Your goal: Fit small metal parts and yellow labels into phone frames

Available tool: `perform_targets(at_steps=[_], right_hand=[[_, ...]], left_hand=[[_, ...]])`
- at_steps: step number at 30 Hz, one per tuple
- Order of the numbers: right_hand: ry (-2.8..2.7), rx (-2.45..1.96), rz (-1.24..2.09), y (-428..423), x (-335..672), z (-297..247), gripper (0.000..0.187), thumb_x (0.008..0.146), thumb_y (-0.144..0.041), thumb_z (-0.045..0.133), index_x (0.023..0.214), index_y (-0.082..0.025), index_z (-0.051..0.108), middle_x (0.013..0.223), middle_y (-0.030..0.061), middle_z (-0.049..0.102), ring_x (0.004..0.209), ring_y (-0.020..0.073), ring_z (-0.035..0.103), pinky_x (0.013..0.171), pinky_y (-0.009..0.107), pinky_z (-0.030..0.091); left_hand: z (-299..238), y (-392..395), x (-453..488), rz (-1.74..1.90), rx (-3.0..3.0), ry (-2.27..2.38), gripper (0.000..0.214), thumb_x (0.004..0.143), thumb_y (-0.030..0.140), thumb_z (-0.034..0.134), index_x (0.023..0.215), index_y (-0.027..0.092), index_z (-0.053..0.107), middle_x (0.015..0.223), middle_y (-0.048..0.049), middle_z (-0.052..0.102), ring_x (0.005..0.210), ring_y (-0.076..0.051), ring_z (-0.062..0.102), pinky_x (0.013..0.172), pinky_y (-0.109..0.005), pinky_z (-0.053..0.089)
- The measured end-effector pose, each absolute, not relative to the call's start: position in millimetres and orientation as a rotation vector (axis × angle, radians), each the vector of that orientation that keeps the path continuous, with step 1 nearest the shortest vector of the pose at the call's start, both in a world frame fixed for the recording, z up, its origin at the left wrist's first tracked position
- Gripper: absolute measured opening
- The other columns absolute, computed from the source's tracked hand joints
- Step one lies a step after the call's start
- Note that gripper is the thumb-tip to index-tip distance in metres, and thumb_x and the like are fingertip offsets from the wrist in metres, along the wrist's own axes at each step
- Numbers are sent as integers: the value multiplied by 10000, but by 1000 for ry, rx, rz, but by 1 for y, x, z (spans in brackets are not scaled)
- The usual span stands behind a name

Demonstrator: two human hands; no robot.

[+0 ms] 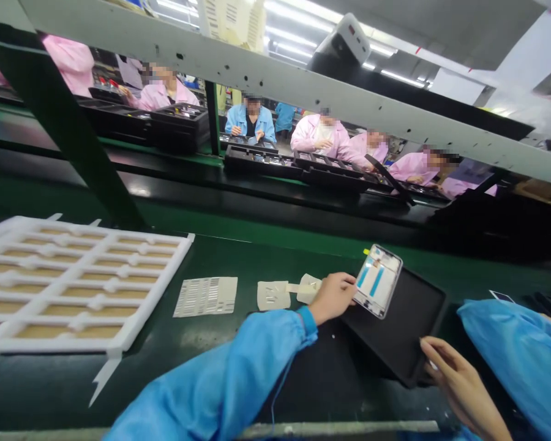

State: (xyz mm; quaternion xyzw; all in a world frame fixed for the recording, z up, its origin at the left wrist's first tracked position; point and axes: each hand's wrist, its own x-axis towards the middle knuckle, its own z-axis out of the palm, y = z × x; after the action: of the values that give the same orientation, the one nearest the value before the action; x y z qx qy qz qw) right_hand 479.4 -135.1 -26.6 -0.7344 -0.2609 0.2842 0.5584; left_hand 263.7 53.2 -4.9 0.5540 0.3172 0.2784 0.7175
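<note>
At my far left a white slatted frame [80,266] lies on the green table [183,367], its left end cut off. Next come a label sheet [205,296] and a small pale sheet [273,296]; a second pale piece [307,288] is partly covered by my left hand [333,299]. My left forearm, in a blue sleeve [229,361], slants up from the lower edge, back of the hand uppermost, and those fingers are closed on the left long edge of the device shell [379,282]. The shell sits above the black tray [416,324], inner face towards me, its long axis running away and slightly right; two blue strips lie along that axis, and a yellow tab sticks out at the far left corner. My right hand [459,380] reaches in from below, its fingers near together at the tray's right-hand edge; I cannot tell whether they grip it, nor what the pale bit between them is. Beyond, another person's blue sleeve [514,349] runs off the right border
</note>
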Motion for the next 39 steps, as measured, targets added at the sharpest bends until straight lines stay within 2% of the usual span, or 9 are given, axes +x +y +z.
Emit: perform_targets(at_steps=[6,10,14,17,20,23,29,34,39], right_hand=[[-621,-1298,830,-18,386,2,384,560,-461,879,797,-221,695,866,1,629,812,142,590,656,221,534],[-753,-1080,1074,71,279,13,407,599,-537,835,788,-219,664,938,19,653,897,177,607,753,322,564],[-853,-1073,1310,89,222,7,366,587,-463,866,730,-187,674,1143,82,648,976,224,630,799,383,573],[-884,-1119,1348,68,234,5,328,639,-448,849,758,-189,687,1225,90,626,1074,245,619,890,417,551],[-910,-1127,1226,37,261,9,264,744,-435,792,834,-208,691,1109,61,678,1060,209,635,968,410,517],[-929,-1106,1128,3,269,3,199,789,-386,770,839,-213,685,966,38,706,954,180,673,930,374,539],[-863,-1219,858,-54,240,-34,86,835,-306,728,838,-226,696,867,15,704,758,142,691,713,270,568],[-935,-1244,605,-64,248,-31,21,840,-234,712,821,-229,705,908,29,694,894,157,659,785,274,543],[-786,-1231,838,-65,256,-41,47,814,-271,746,816,-239,711,887,14,698,863,149,650,782,276,507]], left_hand=[[24,32,94,835,1128,794,456,782,459,746,1116,168,636,929,-74,743,885,-227,715,759,-305,596],[-2,-11,18,803,1022,1033,621,657,605,800,1064,162,645,814,-68,742,789,-226,708,670,-287,593],[-29,-35,-12,736,1054,1086,607,697,647,750,1033,152,653,819,-81,741,765,-217,704,677,-282,589],[-36,-38,-15,726,1197,1126,498,820,595,663,1069,164,655,914,-87,746,867,-219,712,767,-278,588],[-37,-32,-11,728,1481,1170,337,947,464,546,1129,206,662,1059,-71,740,983,-206,705,886,-279,566],[-37,-26,0,769,1823,1133,263,995,323,474,1150,238,669,1127,-49,726,1048,-195,689,955,-290,545],[-44,-23,17,915,2218,930,328,998,103,403,1235,217,599,1106,-62,705,1004,-149,691,865,-229,571],[-51,-19,14,1063,2416,779,374,945,-2,453,1251,174,576,1168,-90,687,1104,-165,662,967,-262,549],[-51,-27,24,979,2541,881,326,940,13,482,1216,145,596,1204,-116,665,1179,-200,615,1034,-345,511]])
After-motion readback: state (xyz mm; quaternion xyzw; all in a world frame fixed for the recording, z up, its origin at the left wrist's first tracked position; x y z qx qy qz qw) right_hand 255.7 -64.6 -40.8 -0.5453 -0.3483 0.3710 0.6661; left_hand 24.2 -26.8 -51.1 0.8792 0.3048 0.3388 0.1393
